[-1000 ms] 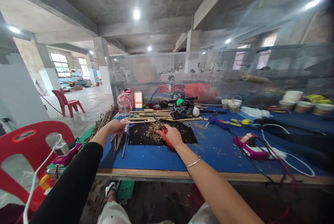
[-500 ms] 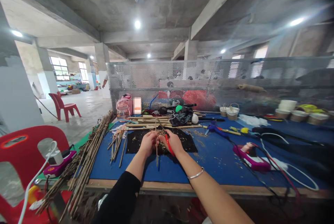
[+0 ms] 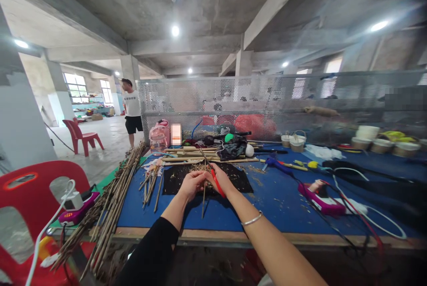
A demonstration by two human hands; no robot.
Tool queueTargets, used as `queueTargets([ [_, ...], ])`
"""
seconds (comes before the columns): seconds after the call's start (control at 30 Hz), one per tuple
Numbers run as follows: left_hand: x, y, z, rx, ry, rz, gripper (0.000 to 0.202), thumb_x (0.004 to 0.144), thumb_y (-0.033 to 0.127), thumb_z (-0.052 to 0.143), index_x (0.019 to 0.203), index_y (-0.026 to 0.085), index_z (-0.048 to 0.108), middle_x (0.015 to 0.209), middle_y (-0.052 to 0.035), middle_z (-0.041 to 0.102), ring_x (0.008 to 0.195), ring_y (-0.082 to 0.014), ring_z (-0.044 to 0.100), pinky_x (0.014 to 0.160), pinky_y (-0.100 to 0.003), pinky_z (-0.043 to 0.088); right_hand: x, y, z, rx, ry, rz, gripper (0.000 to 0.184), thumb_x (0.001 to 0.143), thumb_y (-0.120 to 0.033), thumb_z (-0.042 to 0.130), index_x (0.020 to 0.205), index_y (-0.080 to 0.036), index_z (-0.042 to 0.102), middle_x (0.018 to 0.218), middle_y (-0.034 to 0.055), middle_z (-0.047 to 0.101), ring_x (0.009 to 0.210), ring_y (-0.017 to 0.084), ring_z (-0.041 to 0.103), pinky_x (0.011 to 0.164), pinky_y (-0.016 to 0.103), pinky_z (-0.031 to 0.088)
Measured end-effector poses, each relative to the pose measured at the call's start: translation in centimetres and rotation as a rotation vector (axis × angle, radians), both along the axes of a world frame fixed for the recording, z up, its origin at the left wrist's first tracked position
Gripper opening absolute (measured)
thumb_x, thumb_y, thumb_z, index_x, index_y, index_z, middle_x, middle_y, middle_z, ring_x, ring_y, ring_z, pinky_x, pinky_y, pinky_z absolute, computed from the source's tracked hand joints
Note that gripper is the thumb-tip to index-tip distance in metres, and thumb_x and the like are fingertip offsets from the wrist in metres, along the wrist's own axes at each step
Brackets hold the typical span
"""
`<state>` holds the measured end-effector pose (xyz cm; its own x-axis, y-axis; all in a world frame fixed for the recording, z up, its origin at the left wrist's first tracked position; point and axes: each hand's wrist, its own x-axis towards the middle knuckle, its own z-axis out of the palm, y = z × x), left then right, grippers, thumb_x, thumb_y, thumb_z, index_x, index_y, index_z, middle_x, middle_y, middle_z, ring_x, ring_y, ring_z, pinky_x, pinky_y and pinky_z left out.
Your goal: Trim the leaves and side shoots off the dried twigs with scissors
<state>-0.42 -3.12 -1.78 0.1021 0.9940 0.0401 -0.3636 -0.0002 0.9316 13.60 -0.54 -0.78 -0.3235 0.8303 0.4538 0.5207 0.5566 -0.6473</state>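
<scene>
Over a black cloth (image 3: pixel 240 180) on the blue table, my left hand (image 3: pixel 191 185) is closed around a thin brown stick (image 3: pixel 203 206) that points down toward the table's front edge. My right hand (image 3: pixel 223 179) grips red-handled scissors (image 3: pixel 217 183), their dark blades pointing up and away beside the stick. The hands meet at the stick, and some fingers of each are hidden. Small pale shavings (image 3: pixel 196 167) lie scattered on the cloth. Several cut sticks (image 3: pixel 151 186) rest left of the cloth.
A bundle of long twigs (image 3: pixel 113 215) lies along the table's left end, beside a red chair (image 3: pixel 50 179). Bamboo poles (image 3: pixel 187 155) lie behind the cloth. A purple power strip (image 3: pixel 323 201) with cables sits at right. Small buckets (image 3: pixel 296 143) stand farther back, near a perforated metal screen (image 3: pixel 180 94).
Both hands stay close together, and the stick has shifted slightly right and lower. A person has stepped into view beyond the screen's left end, where only a hand showed before.
</scene>
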Motion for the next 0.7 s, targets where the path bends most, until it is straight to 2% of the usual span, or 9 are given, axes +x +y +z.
queueTargets([
  [0.07, -0.05, -0.01, -0.04, 0.003, 0.007, -0.014, 0.04, 0.054, 0.038, 0.077, 0.082, 0.012, 0.067, 0.053, 0.001, 0.055, 0.047, -0.0066, 0.051, 0.04, -0.015, 0.031, -0.08, -0.11, 0.04, 0.023, 0.038, 0.023, 0.046, 0.079, -0.052, 0.048, 0.107, -0.016, 0.05, 0.079, 0.0035, 0.063, 0.068, 0.015, 0.058, 0.065, 0.024, 0.043],
  [0.23, -0.19, 0.0, -0.06, -0.003, 0.011, -0.023, 0.041, 0.054, 0.038, 0.076, 0.084, 0.012, 0.067, 0.051, 0.0018, 0.052, 0.047, -0.0073, 0.051, 0.041, -0.016, 0.03, -0.15, -0.35, 0.3, -0.002, 0.067, -0.021, 0.045, 0.077, -0.051, 0.05, 0.104, -0.016, 0.054, 0.076, 0.0042, 0.064, 0.066, 0.016, 0.058, 0.064, 0.024, 0.044],
  [0.5, -0.22, -0.01, 0.04, -0.001, 0.019, 0.045, 0.04, 0.052, 0.037, 0.077, 0.079, 0.011, 0.063, 0.052, 0.0022, 0.052, 0.045, -0.0067, 0.049, 0.04, -0.016, 0.028, -0.2, 0.03, -0.03, 0.057, 0.054, -0.027, 0.04, 0.079, -0.051, 0.047, 0.088, -0.015, 0.062, 0.072, 0.0046, 0.065, 0.063, 0.015, 0.058, 0.061, 0.023, 0.044],
  [0.7, -0.16, 0.01, 0.02, 0.033, 0.031, 0.065, 0.04, 0.05, 0.04, 0.077, 0.072, 0.012, 0.058, 0.051, 0.0041, 0.048, 0.042, -0.0041, 0.042, 0.037, -0.015, 0.018, 0.06, 0.27, 0.04, 0.035, -0.089, -0.1, 0.041, 0.077, -0.051, 0.05, 0.1, -0.018, 0.059, 0.082, 0.0077, 0.067, 0.072, 0.019, 0.062, 0.065, 0.025, 0.044],
])
